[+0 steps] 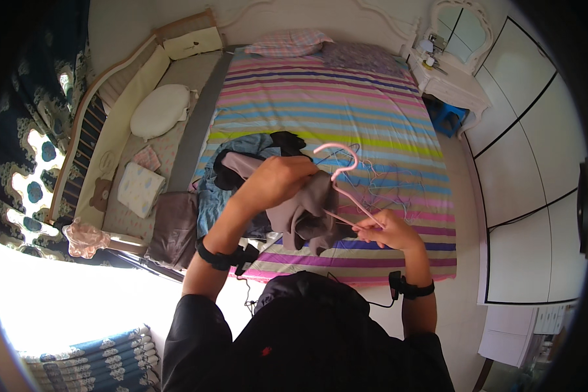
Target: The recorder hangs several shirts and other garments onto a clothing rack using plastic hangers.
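Observation:
My left hand grips the upper part of a grey-brown garment, which hangs in folds over the bed. Pinched in my right hand is one end of a pink clothes hanger; its hook points up and to the left. The hanger's other side runs into the garment and is hidden there. Behind the left hand lies a pile of clothes, with a blue denim-like garment and black pieces. Several thin wire hangers lie tangled on the striped bedsheet, right of the pile.
A crib with a white pillow and a folded cloth adjoins the bed's left side. A dark brown folded item lies near its foot. Pillows are at the headboard. A dressing table, blue stool and wardrobe stand right.

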`<act>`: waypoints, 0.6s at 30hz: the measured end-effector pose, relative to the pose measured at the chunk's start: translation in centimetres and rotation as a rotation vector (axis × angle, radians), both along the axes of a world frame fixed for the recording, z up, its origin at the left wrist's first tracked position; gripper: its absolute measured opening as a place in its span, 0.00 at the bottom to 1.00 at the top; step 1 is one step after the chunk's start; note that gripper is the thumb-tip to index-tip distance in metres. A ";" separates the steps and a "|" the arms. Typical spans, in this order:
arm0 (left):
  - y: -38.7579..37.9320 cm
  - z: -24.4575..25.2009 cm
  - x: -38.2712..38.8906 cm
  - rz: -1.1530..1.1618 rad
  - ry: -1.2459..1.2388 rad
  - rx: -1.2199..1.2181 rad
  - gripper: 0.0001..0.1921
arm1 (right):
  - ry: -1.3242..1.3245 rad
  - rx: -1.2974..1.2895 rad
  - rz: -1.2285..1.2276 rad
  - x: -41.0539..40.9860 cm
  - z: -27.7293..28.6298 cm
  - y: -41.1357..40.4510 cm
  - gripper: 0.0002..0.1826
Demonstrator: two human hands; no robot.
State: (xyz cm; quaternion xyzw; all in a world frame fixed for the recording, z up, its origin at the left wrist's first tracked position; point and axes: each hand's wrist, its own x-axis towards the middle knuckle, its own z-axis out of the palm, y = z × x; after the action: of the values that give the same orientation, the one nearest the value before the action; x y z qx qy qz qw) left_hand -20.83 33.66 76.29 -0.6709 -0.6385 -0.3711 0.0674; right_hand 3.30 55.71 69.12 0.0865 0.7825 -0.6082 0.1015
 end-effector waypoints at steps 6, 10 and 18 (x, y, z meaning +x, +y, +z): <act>-0.7 2.4 -0.1 -0.029 -0.046 -0.038 0.09 | 0.167 -0.174 -0.100 0.0 -1.8 1.6 0.23; -2.3 3.3 -0.7 0.122 -0.165 -0.015 0.10 | 0.522 -0.637 -0.745 0.4 -4.6 3.2 0.22; -1.5 3.0 0.0 0.230 -0.234 0.121 0.11 | 0.371 -0.417 -0.838 -4.6 -7.3 -5.2 0.15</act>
State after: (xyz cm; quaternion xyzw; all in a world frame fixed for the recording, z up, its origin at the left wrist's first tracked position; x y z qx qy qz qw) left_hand -20.83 32.13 79.33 -0.5404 -0.6911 -0.4741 0.0748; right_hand -1.34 50.53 61.77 0.2615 0.5471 -0.7453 -0.2772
